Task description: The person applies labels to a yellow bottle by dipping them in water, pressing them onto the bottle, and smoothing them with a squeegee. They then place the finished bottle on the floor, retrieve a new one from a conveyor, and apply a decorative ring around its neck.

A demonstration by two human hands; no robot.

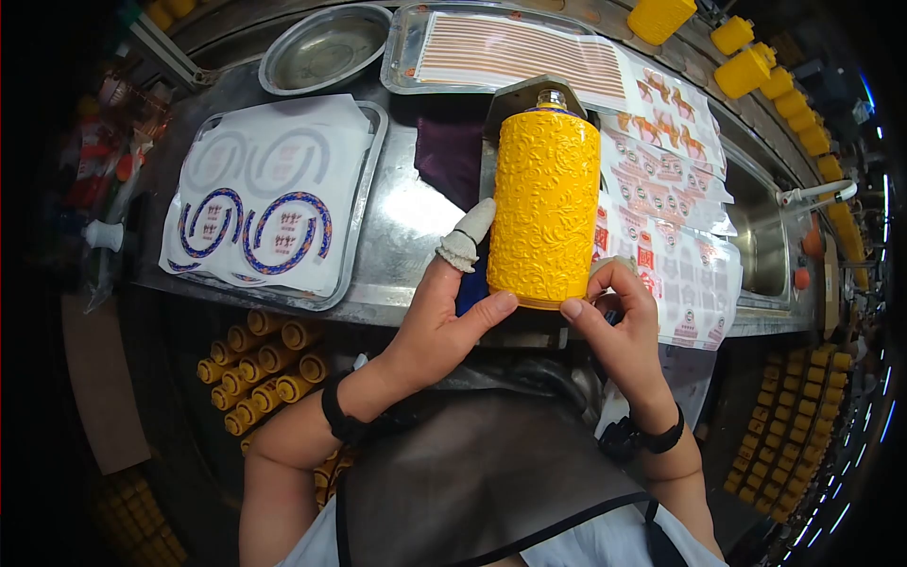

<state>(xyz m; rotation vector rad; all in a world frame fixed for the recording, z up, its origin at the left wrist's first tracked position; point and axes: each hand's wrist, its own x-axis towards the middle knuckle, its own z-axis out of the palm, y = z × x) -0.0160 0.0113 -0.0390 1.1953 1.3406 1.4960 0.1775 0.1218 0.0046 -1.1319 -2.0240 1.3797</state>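
A yellow bottle (546, 203) with raised scrollwork stands nearly upright in front of me, its clear glass neck pointing away. My left hand (436, 317) grips its lower left side, thumb at the bottom edge. A whitish cloth finger cover (470, 232) sits on one finger of that hand. At the lower right edge, my right hand (619, 312) pinches the bottle with bent fingers; some fingertips are hidden behind it. Behind the bottle is a dark angular holder (535, 92), mostly covered. A dark purple cloth (452, 161) lies left of the bottle.
On the left, a metal tray (376, 156) bears ring-patterned decal sheets (283, 222). An oval metal basin (326, 49) and a tray (404, 59) with striped sheets (520, 57) stand behind. More decal sheets (666, 255) lie right, beside a sink (763, 227). Several yellow bottles (746, 71) line the back.
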